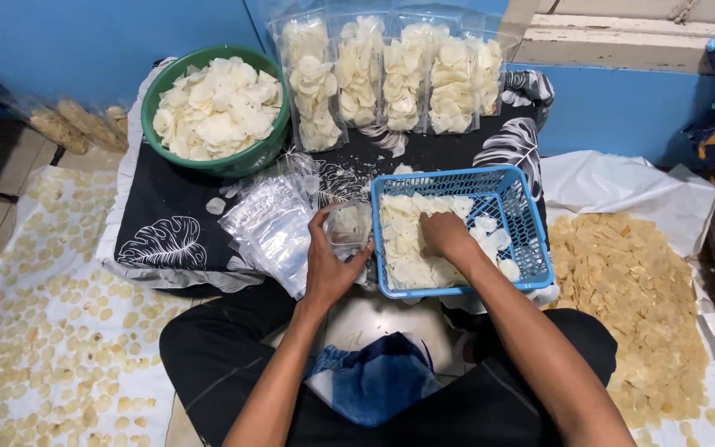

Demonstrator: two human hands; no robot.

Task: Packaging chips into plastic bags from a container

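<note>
My left hand (pixel 330 263) grips a small clear plastic bag (pixel 349 228) partly filled with pale chips, held upright beside the blue basket (pixel 523 217). My right hand (pixel 446 236) reaches down into that basket, fingers closed among the white chips (pixel 407 240) inside it. A stack of empty clear bags (pixel 273 223) lies just left of my left hand on the black leaf-patterned cloth (pixel 167 223).
A green bowl (pixel 242 161) heaped with white chips sits at the back left. Several filled bags (pixel 391 79) lean against the blue wall. Yellowish chips (pixel 631 306) are piled on white sheeting at right; small round chips (pixel 51 281) are spread out at left.
</note>
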